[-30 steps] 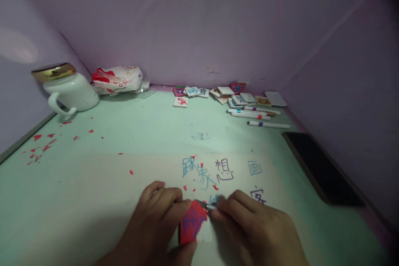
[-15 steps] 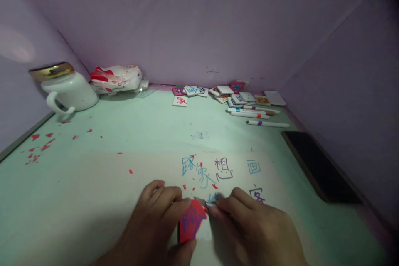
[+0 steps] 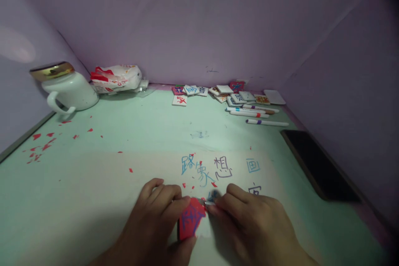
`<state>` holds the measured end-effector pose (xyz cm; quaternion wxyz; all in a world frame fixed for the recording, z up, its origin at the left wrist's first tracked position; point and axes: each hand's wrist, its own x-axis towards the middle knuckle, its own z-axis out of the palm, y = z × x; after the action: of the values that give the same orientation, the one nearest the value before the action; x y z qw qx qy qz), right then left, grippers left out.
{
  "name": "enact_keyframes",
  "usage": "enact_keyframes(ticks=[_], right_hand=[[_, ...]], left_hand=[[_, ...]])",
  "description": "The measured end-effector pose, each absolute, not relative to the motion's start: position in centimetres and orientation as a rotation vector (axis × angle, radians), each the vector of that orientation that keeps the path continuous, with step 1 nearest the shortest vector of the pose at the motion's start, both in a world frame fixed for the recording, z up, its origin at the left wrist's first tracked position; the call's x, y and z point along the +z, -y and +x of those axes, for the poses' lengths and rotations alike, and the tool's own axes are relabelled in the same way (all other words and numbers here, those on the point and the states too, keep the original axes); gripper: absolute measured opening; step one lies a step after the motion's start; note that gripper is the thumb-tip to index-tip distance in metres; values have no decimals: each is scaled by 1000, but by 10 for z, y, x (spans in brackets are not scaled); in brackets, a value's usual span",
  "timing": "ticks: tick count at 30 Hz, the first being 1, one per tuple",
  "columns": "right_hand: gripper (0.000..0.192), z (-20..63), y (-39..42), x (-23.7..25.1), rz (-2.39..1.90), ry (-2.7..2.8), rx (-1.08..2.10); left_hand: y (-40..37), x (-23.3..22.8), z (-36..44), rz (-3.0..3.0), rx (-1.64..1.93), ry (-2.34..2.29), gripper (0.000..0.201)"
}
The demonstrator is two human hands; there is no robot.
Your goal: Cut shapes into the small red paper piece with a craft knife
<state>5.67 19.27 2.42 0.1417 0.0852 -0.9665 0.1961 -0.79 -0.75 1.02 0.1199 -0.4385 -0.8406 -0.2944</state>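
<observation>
Two hands at the near edge of the green surface (image 3: 131, 124): left hand (image 3: 156, 220) grips a red tile (image 3: 190, 222); right hand (image 3: 252, 224) pinches a small blade (image 3: 209, 202) touching the tile's upper corner.

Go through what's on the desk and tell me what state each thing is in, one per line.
Red tile: pinched in the left hand, purple strokes on its face.
Small blade: gripped by the right hand, tip at the tile's upper edge.
White mug: lying on its side, gold lid on.
Markers: lying flat, capped.
Phone: flat, screen dark.
Plastic bag: crumpled by the wall.
Paper sheet: flat, written on.
</observation>
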Motion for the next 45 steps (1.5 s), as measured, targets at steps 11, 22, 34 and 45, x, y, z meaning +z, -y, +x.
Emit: enact_keyframes(ticks=[11,22,34,45], right_hand=[[26,62,-195,23,291,2782,788],[27,66,-195,13,55,2839,1024],[26,62,-196,13,-263,2812,1389],[45,58,-188,23,-274,2457,2015]], left_hand=[[8,23,-7,-1257,-805,2490,29],[5,13,-1,-1194,-1011,2488,29],[4,15,-1,-1193,-1031,2588,49],[2,26,-5,-963,-1252,2552,34]])
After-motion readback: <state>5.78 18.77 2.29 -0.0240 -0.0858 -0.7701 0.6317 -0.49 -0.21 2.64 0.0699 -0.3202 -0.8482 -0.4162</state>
